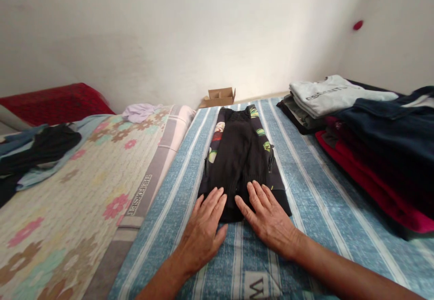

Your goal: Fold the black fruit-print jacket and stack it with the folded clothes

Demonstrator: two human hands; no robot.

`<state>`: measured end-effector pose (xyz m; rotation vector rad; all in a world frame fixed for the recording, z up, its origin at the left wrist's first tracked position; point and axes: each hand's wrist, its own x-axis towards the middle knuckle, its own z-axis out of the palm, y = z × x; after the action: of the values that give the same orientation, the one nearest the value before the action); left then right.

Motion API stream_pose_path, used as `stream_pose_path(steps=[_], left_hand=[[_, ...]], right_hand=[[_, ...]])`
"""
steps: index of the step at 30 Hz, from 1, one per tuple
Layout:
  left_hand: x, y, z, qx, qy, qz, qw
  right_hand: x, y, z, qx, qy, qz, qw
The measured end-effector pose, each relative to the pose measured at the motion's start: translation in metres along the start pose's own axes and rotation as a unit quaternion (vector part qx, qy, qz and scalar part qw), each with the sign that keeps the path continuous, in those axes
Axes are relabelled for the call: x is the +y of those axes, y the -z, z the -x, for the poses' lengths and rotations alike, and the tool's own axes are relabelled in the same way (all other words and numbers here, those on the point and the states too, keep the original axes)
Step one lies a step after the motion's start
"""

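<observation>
A black garment (233, 150) lies folded into a long shape on the blue striped bedsheet (179, 182). Colourful printed panels run along both its sides, with what look like zips near the middle; its exact kind I cannot tell. My left hand (203, 227) rests palm down on the near left part of the garment, fingers stretched out. Beside it, my right hand (267, 218) presses flat on the near right part, thumb and fingers spread. Neither hand grips anything.
To the right are a stack of folded clothes (379, 155) and a pale grey printed top (334, 94) on darker clothes. Left is a floral bedspread (88, 178) with loose dark clothes (44, 148) and a lilac cloth (139, 112). A cardboard box (220, 97) stands by the wall.
</observation>
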<state>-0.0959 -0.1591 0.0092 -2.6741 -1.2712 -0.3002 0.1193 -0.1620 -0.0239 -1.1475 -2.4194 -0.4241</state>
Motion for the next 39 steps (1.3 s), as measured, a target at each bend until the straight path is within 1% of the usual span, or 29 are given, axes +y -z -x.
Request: stream_pose_path(steps=[2, 4, 10, 14, 18, 22, 26, 29, 34, 36, 39], left_hand=[[0.001, 0.000, -0.001, -0.016, 0.000, -0.013, 1.000], [0.002, 0.000, -0.003, -0.019, -0.001, -0.020, 1.000], [0.004, -0.003, -0.007, 0.004, -0.001, -0.018, 1.000], [0.004, -0.003, -0.009, 0.015, 0.018, -0.004, 1.000], [0.005, -0.003, -0.012, 0.018, 0.029, -0.002, 0.999], [0.007, -0.009, -0.013, 0.022, 0.035, -0.024, 0.999], [0.003, -0.017, -0.017, 0.059, 0.024, -0.052, 0.997], [-0.004, -0.014, -0.024, 0.070, -0.002, -0.051, 0.996], [-0.015, 0.000, -0.035, 0.049, -0.022, -0.030, 0.998], [-0.016, 0.003, -0.036, 0.048, -0.039, -0.026, 0.998], [-0.018, 0.003, -0.037, 0.064, -0.070, -0.030, 0.995]], right_hand=[[-0.001, 0.000, -0.004, 0.002, -0.003, 0.014, 1.000], [-0.002, -0.002, -0.007, 0.004, -0.009, 0.030, 1.000], [-0.005, -0.010, -0.013, 0.014, -0.024, 0.056, 0.998], [-0.006, -0.012, -0.018, 0.005, -0.030, 0.061, 0.998], [-0.005, -0.007, -0.025, -0.012, -0.043, 0.043, 0.998], [-0.002, 0.002, -0.036, -0.042, -0.056, 0.023, 0.997], [-0.005, 0.006, -0.043, -0.058, -0.086, 0.023, 0.994], [-0.014, 0.002, -0.044, -0.039, -0.124, 0.032, 0.991], [-0.027, -0.012, -0.040, 0.027, -0.173, 0.046, 0.984], [-0.030, -0.017, -0.037, 0.054, -0.181, 0.045, 0.981], [-0.032, -0.021, -0.033, 0.071, -0.176, 0.040, 0.981]])
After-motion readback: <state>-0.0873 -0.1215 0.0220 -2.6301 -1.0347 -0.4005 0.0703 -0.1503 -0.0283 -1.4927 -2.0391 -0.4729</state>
